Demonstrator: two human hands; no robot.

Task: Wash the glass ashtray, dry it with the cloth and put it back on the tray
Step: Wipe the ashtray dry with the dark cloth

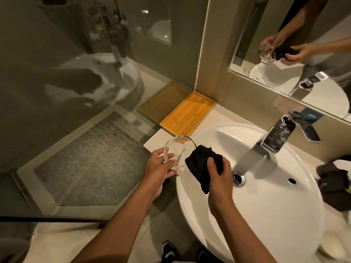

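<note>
Now we hold the glass ashtray [178, 152] in our left hand [158, 168], tilted on its edge above the corner of the desk [152, 144], just left of the white basin [266, 215]. Our left fingers curl over its near rim, with the thumb across the lower side. Our right hand [218, 173] is clenched around a bunched black cloth [201, 166], which touches the ashtray's right edge; a loose end of the cloth hangs down below the fist, over the basin's rim. Behind the ashtray, the wooden tray [188, 114] lies flat on the desk in the corner, well apart from both hands. Water runs from the tap [275, 137] into the basin to the right of our right hand.
</note>
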